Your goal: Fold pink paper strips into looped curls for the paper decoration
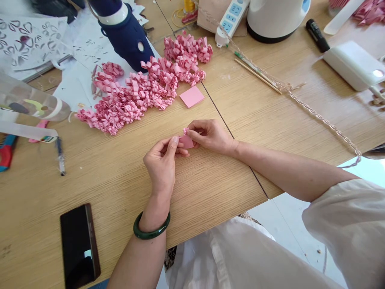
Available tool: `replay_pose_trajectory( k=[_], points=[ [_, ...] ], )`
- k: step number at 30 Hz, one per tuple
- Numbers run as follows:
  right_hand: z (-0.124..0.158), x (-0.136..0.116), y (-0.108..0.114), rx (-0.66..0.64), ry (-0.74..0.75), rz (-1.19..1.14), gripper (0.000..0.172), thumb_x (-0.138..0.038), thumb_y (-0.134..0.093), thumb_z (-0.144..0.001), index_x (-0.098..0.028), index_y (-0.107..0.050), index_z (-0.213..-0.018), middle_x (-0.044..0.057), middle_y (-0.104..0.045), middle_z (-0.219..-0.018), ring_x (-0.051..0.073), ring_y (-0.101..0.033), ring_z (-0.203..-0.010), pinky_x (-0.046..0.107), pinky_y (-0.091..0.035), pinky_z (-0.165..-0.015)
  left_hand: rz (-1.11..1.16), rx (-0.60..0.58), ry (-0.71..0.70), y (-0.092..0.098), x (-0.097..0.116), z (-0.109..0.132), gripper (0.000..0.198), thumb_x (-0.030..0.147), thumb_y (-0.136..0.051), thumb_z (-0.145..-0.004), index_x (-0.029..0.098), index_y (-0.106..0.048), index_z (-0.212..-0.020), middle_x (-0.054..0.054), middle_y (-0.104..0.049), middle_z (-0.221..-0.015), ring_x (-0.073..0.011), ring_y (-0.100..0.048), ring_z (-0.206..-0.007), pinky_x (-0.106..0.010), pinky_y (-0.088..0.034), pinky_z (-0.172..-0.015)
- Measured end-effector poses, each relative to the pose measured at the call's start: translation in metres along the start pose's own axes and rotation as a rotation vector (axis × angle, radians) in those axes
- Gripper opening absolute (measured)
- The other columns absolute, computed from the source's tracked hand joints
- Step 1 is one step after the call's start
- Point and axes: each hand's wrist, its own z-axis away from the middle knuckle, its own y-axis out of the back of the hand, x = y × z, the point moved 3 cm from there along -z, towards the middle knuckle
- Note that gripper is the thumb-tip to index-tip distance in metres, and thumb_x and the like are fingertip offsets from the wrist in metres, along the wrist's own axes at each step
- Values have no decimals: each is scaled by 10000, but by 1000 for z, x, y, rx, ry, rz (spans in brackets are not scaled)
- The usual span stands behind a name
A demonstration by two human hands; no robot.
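Note:
Between my fingertips is a small pink paper piece (pixel 187 141), partly hidden by the fingers, with a curled bit at its upper edge. My left hand (pixel 164 160), a dark green bangle on its wrist, pinches the paper's left side with thumb and fingers. On the other side, my right hand (pixel 212 136) is closed in a pinch at the curled top part. Just beyond the hands lies a flat pad of pink paper (pixel 191 96). A long heap of looped pink paper flowers (pixel 135 96) spreads behind it to the left.
A dark blue bottle (pixel 126 36) stands behind the flowers. At left are a clear plastic bottle (pixel 33 100), a pen (pixel 60 156) and a phone (pixel 80 245). A braided cord (pixel 321 116), thin sticks (pixel 258 76), a power strip (pixel 230 22) and a white device (pixel 356 64) lie at right.

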Motion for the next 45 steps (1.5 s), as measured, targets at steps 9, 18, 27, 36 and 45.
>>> replay_pose_trajectory(
  k=[9,18,27,36,45],
  points=[
    [0,2,0,-18,-7,8,389,-449,-570,-995,-136,-617,-769,-20,-543,-633,69,-453,-575,207,-386,-544,-16,13,-5,1,-2,0,205,357,-786,-809,162,-736,-844,-1,-711,-708,-95,-635,-520,-244,-583,-584],
    [1,0,0,-20,-21,7,349,-399,-570,-996,-134,-624,-775,-19,-558,-637,73,-461,-580,218,-385,-561,-34,27,-4,2,-3,1,153,309,-790,-801,166,-751,-841,0,-721,-700,-88,-622,-526,-253,-582,-627],
    [2,-4,0,-64,-3,1,454,-510,-547,-987,-112,-649,-793,-2,-587,-653,74,-465,-588,228,-360,-574,-12,33,-12,2,-3,0,171,309,-816,-773,158,-754,-824,-31,-757,-731,-107,-645,-542,-246,-565,-586],
    [0,-3,0,-66,26,53,556,-601,-500,-980,-102,-659,-792,3,-590,-669,73,-446,-599,235,-341,-581,-10,16,-97,2,0,1,93,242,-819,-761,174,-757,-774,-3,-743,-701,-89,-639,-567,-218,-550,-604],
    [2,-5,-1,-117,-1,-34,461,-524,-562,-966,-102,-656,-808,34,-671,-716,80,-525,-615,228,-386,-584,-31,32,-121,2,0,1,97,236,-827,-751,171,-757,-769,-5,-747,-718,-91,-650,-607,-218,-555,-636]
  ],
)
